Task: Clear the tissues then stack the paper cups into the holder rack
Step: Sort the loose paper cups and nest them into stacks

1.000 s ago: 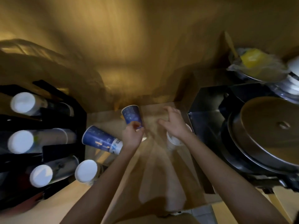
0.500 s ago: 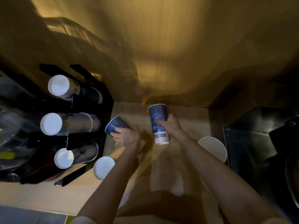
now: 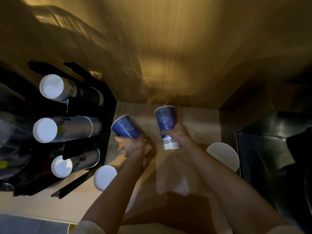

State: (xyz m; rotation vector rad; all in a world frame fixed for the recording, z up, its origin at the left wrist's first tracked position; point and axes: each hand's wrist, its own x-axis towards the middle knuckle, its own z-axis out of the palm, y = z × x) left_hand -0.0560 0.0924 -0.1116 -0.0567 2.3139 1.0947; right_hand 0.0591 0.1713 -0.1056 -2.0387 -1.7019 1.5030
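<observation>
My left hand [image 3: 130, 145] grips a blue paper cup [image 3: 125, 126] that is tilted, its rim pointing up and left toward the black holder rack [image 3: 108, 115]. My right hand [image 3: 177, 135] holds a second blue paper cup [image 3: 166, 123] mouth away from me, its white base toward me, above the wooden counter [image 3: 194, 119]. The rack at the left carries three stacks of cups lying on their sides, white bases facing me: top [image 3: 51, 88], middle [image 3: 45, 130], bottom [image 3: 61, 166]. No tissue is clearly in view.
An upturned white cup base [image 3: 105, 177] stands on the counter beside my left forearm. Another white round cup base [image 3: 223, 156] sits right of my right arm. A black metal appliance [image 3: 273, 149] fills the right side. A wooden wall rises behind.
One second ago my left hand held one cup while another lay on the counter. Now each hand holds a blue cup, lifted slightly; the view has shifted left toward the rack.
</observation>
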